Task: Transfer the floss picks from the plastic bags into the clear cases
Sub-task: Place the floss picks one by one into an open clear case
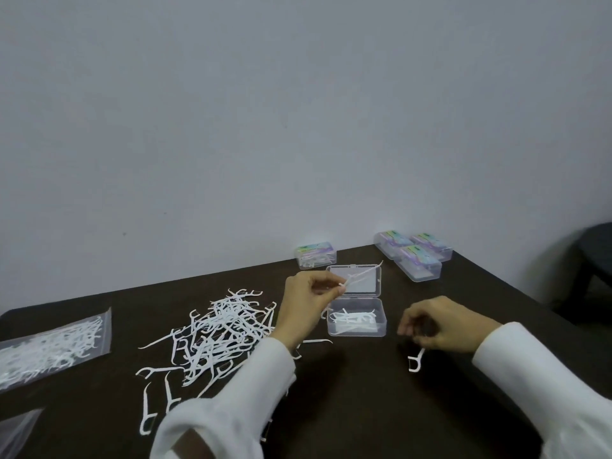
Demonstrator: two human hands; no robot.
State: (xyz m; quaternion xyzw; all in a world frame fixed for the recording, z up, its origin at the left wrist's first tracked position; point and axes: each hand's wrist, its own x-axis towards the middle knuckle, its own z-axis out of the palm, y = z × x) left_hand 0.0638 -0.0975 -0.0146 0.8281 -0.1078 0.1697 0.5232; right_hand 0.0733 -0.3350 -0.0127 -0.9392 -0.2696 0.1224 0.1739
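My left hand (306, 304) pinches a couple of white floss picks (361, 276), raised over the lid of the open clear case (357, 321). The case's tray holds several picks. My right hand (440, 324) is curled to the right of the case, with one floss pick (415, 359) hanging from under its fingers. A loose pile of floss picks (215, 336) lies on the dark table left of my left arm. A plastic bag (49, 352) full of picks rests at the far left.
One closed case with picks (316, 255) stands by the wall behind the open case. Three closed cases (414, 255) are grouped at the back right. Another plastic bag (16, 429) shows at the lower left corner. A dark chair (592, 260) stands beyond the table's right edge.
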